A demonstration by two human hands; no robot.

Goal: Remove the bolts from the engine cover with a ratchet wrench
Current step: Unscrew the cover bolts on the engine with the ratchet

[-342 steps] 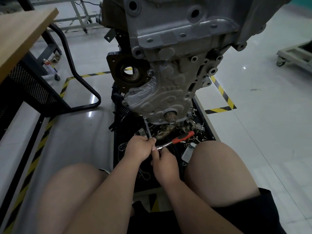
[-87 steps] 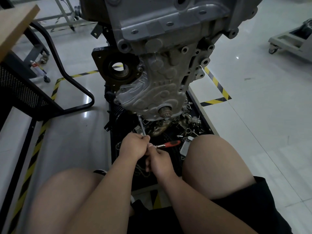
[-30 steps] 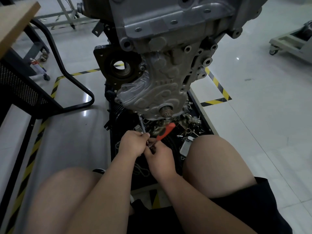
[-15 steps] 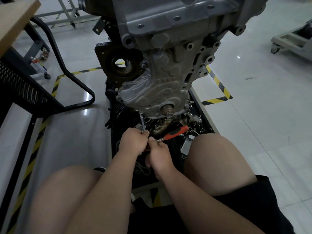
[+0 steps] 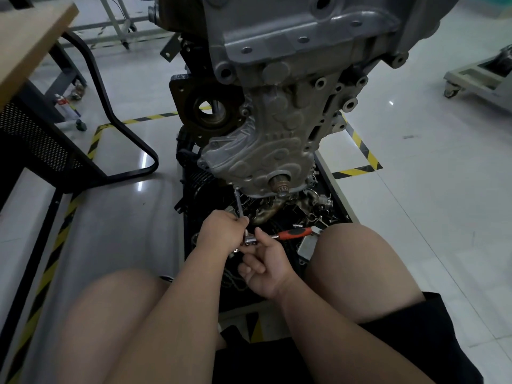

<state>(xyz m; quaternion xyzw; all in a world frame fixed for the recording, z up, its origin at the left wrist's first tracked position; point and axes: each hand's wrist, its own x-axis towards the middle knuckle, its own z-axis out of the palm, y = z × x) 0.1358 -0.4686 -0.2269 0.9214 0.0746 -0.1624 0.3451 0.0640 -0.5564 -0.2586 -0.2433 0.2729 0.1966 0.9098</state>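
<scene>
The grey ribbed engine cover (image 5: 266,151) hangs on the engine block above a black tray. A thin extension bar (image 5: 240,205) runs from a bolt at the cover's lower left edge down to the ratchet wrench (image 5: 293,233), whose red handle points right. My left hand (image 5: 221,231) grips the extension bar just above the ratchet head. My right hand (image 5: 266,263) sits below the wrench with its fingers loosely curled. Only its thumb tip touches the metal shaft beside the head.
The black tray (image 5: 342,206) under the engine holds several loose metal parts and clips. My bare knees flank it. A black chair frame (image 5: 130,139) and wooden desk (image 5: 30,42) stand at the left, a wheeled cart (image 5: 476,76) at far right. Yellow-black tape marks the floor.
The red handle swung down from pointing up-right to lying nearly level toward the right. My right hand slid off the handle toward me; the left hand kept its grip on the extension bar.
</scene>
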